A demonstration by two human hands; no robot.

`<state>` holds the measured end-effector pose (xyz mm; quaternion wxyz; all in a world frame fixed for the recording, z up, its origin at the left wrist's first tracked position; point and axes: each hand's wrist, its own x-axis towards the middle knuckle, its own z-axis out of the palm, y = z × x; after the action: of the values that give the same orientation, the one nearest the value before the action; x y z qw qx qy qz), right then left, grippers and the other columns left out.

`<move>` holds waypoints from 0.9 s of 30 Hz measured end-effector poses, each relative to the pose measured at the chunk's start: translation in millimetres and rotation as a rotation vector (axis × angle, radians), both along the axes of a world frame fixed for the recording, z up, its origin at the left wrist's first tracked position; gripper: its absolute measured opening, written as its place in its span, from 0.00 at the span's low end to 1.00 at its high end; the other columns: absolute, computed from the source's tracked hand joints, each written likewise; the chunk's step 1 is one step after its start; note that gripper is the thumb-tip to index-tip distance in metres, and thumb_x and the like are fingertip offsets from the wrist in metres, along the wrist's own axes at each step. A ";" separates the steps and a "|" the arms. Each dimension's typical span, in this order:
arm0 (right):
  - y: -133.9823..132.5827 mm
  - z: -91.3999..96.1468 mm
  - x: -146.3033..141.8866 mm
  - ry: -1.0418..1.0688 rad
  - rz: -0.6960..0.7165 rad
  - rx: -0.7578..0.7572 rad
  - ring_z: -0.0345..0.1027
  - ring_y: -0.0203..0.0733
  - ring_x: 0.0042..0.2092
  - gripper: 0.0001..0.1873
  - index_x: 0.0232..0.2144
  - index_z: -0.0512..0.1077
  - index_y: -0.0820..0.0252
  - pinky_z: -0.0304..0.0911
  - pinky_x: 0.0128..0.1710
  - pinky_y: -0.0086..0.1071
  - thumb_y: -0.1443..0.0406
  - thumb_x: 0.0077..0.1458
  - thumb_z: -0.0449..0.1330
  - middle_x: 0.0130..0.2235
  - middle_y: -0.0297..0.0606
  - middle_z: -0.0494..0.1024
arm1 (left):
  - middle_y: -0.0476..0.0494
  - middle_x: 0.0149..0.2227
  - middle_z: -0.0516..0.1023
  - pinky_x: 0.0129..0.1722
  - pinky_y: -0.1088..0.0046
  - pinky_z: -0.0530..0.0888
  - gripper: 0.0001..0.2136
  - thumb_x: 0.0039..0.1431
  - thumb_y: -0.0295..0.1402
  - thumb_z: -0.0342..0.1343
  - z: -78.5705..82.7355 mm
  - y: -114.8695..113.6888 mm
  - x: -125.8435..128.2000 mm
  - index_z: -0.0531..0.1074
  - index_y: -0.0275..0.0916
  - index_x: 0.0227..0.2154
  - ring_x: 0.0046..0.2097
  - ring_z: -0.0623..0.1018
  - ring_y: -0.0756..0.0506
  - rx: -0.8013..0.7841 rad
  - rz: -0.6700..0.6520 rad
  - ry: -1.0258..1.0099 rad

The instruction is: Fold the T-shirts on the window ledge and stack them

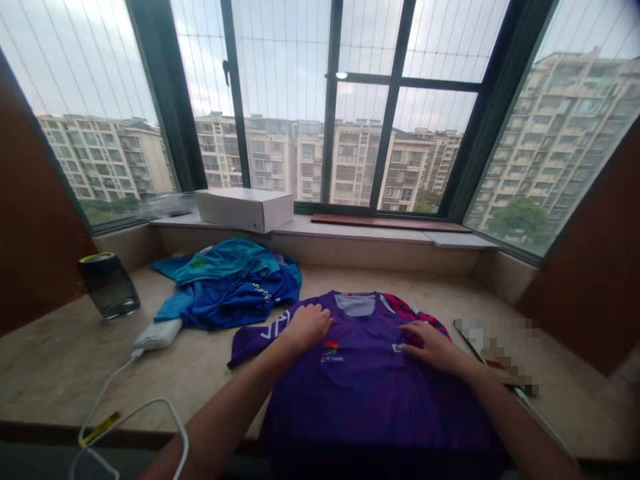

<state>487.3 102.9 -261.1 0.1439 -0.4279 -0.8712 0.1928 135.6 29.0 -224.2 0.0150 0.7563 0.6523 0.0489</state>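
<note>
A purple sports jersey point(360, 393) lies front side up on the stone sill, its collar toward the window and its lower part hanging over the front edge. White marks show on its left sleeve, and a red pattern runs along the right one. My left hand point(310, 325) rests on the shoulder at the left of the collar, fingers laid out on the cloth. On the right chest, beside a small white label, my right hand point(425, 343) touches the fabric with its fingers spread. Neither hand grips anything.
A crumpled blue jersey point(235, 283) lies at the left, near a dark bottle point(110, 287) and a white power bank point(159, 333) with a white cable point(110, 380). A white box point(245, 208) stands on the window ledge. A partly blurred flat device point(495, 353) lies at the right.
</note>
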 end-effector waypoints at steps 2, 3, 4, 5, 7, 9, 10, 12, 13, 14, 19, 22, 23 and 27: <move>7.3 -8.6 -3.3 0.037 -0.058 0.071 0.68 0.55 0.59 0.28 0.55 0.77 0.55 0.59 0.63 0.47 0.48 0.58 0.62 0.57 0.47 0.76 | 0.30 0.61 0.73 0.62 0.57 0.67 0.19 0.70 0.37 0.46 -7.3 32.2 10.0 0.71 0.37 0.58 0.63 0.72 0.35 0.013 -0.012 -0.025; 10.1 -14.9 -3.8 0.065 -0.083 0.103 0.67 0.55 0.59 0.28 0.55 0.77 0.56 0.59 0.63 0.47 0.49 0.58 0.62 0.58 0.48 0.76 | 0.30 0.64 0.70 0.64 0.57 0.65 0.21 0.70 0.36 0.46 -13.2 45.7 13.3 0.68 0.37 0.61 0.65 0.69 0.35 0.010 -0.008 -0.033; 12.4 -21.3 -3.5 0.101 -0.111 0.128 0.67 0.54 0.60 0.26 0.54 0.77 0.58 0.58 0.63 0.47 0.51 0.59 0.62 0.58 0.49 0.75 | 0.30 0.66 0.67 0.66 0.56 0.63 0.22 0.70 0.37 0.46 -19.6 56.6 15.1 0.66 0.36 0.63 0.67 0.66 0.35 0.003 0.000 -0.038; 14.3 -26.7 -2.3 0.140 -0.138 0.147 0.67 0.54 0.60 0.25 0.54 0.78 0.59 0.59 0.63 0.47 0.52 0.59 0.61 0.58 0.49 0.75 | 0.29 0.68 0.64 0.67 0.55 0.61 0.24 0.70 0.38 0.45 -26.1 64.7 15.1 0.64 0.35 0.65 0.69 0.64 0.35 -0.006 0.007 -0.041; 17.6 -32.4 2.1 0.221 -0.186 0.171 0.69 0.53 0.58 0.22 0.51 0.79 0.60 0.60 0.62 0.46 0.56 0.60 0.60 0.55 0.50 0.76 | 0.30 0.70 0.59 0.68 0.53 0.59 0.26 0.71 0.42 0.43 -36.9 73.9 10.7 0.61 0.34 0.67 0.71 0.59 0.34 -0.021 0.003 -0.046; 20.6 -30.7 8.1 0.300 -0.246 0.190 0.71 0.52 0.55 0.19 0.46 0.81 0.61 0.63 0.60 0.44 0.57 0.61 0.57 0.52 0.50 0.78 | 0.31 0.71 0.57 0.69 0.54 0.56 0.29 0.71 0.44 0.42 -43.1 76.5 3.6 0.59 0.34 0.68 0.72 0.57 0.35 -0.011 -0.001 -0.052; 22.2 -28.0 11.4 0.340 -0.283 0.203 0.72 0.51 0.54 0.19 0.44 0.81 0.60 0.64 0.59 0.44 0.56 0.61 0.56 0.50 0.49 0.79 | 0.30 0.71 0.57 0.70 0.54 0.55 0.29 0.71 0.45 0.41 -44.6 76.6 0.2 0.58 0.32 0.68 0.72 0.57 0.35 0.008 0.006 -0.055; 25.3 -22.3 18.6 0.428 -0.395 0.249 0.74 0.51 0.51 0.22 0.43 0.81 0.60 0.66 0.57 0.44 0.53 0.63 0.54 0.49 0.49 0.80 | 0.28 0.71 0.58 0.70 0.55 0.53 0.30 0.72 0.45 0.39 -46.3 75.9 -4.5 0.59 0.29 0.68 0.72 0.57 0.34 0.042 0.033 -0.060; 26.7 -20.3 22.6 0.469 -0.469 0.277 0.74 0.51 0.50 0.24 0.43 0.81 0.61 0.67 0.55 0.44 0.51 0.63 0.53 0.48 0.49 0.80 | 0.27 0.70 0.58 0.70 0.55 0.53 0.31 0.71 0.46 0.39 -47.0 75.3 -5.8 0.59 0.28 0.68 0.72 0.57 0.34 0.042 0.045 -0.063; 28.0 -19.4 26.7 0.502 -0.553 0.302 0.75 0.52 0.49 0.26 0.43 0.81 0.62 0.68 0.53 0.44 0.49 0.62 0.53 0.48 0.50 0.81 | 0.26 0.70 0.58 0.70 0.55 0.53 0.32 0.71 0.46 0.39 -48.0 74.8 -6.3 0.59 0.27 0.68 0.72 0.56 0.33 0.028 0.053 -0.066; 34.8 -24.9 46.6 0.722 -0.900 0.277 0.77 0.52 0.39 0.30 0.46 0.80 0.65 0.71 0.42 0.40 0.46 0.59 0.54 0.38 0.49 0.84 | 0.25 0.72 0.53 0.70 0.51 0.53 0.33 0.70 0.47 0.41 -53.2 73.5 -5.5 0.57 0.26 0.68 0.73 0.53 0.32 -0.038 0.053 -0.098; 44.6 -20.2 52.4 1.096 -0.868 0.083 0.77 0.47 0.33 0.28 0.44 0.79 0.64 0.72 0.34 0.36 0.47 0.54 0.62 0.32 0.42 0.83 | 0.25 0.72 0.53 0.69 0.51 0.53 0.33 0.70 0.47 0.41 -53.7 74.1 -5.7 0.57 0.27 0.69 0.73 0.53 0.32 -0.030 0.044 -0.116; 49.3 -15.1 52.8 1.185 -0.832 0.009 0.76 0.45 0.31 0.27 0.42 0.79 0.63 0.72 0.32 0.36 0.47 0.52 0.63 0.30 0.40 0.82 | 0.26 0.72 0.53 0.69 0.51 0.53 0.33 0.70 0.47 0.41 -53.5 74.5 -5.9 0.57 0.27 0.69 0.73 0.53 0.32 -0.031 0.042 -0.119; 68.4 18.2 44.7 1.252 -0.712 -0.141 0.75 0.44 0.27 0.23 0.38 0.79 0.62 0.74 0.32 0.38 0.48 0.53 0.64 0.27 0.40 0.81 | 0.27 0.72 0.53 0.70 0.52 0.52 0.33 0.69 0.47 0.42 -53.1 76.5 -6.7 0.57 0.28 0.69 0.73 0.53 0.32 -0.034 0.042 -0.116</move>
<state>532.0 171.3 -243.0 0.6421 -0.5033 -0.4186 0.3988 128.9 105.5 -277.3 0.0647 0.7378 0.6668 0.0821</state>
